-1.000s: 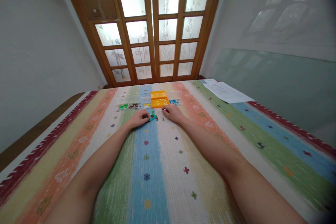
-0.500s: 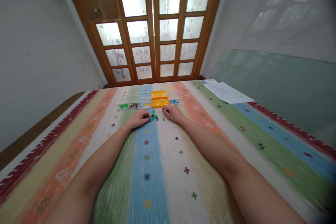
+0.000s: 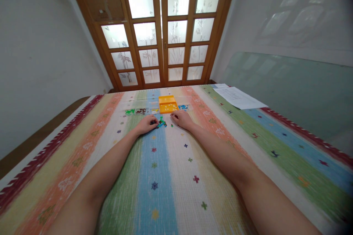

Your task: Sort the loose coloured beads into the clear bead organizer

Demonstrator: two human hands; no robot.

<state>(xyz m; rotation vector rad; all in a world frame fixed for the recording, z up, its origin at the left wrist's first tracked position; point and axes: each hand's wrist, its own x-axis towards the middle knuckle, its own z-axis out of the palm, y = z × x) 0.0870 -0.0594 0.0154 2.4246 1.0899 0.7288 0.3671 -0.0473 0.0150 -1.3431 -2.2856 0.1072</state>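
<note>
A cluster of tiny green, blue and dark pieces [image 3: 161, 122], like miniature building blocks, lies on the striped tablecloth between my hands. My left hand [image 3: 146, 125] rests at its left side, fingers curled and the tips against the cluster's edge. To the right, my right hand [image 3: 182, 120] is closed with thumb and fingertips together; anything pinched there is too small to make out. One small loose green-and-dark piece [image 3: 172, 125] sits below the right fingertips. Just beyond the hands stands an open orange case [image 3: 167, 100] with white bits in its near half.
Clear containers with green pieces [image 3: 129, 111], dark brown pieces [image 3: 142, 111] and yellow pieces [image 3: 155, 111] line up left of the case. Blue pieces [image 3: 183, 107] are on its right. Printed sheets [image 3: 238, 98] lie at the far right, near a pale glass panel [image 3: 289, 88].
</note>
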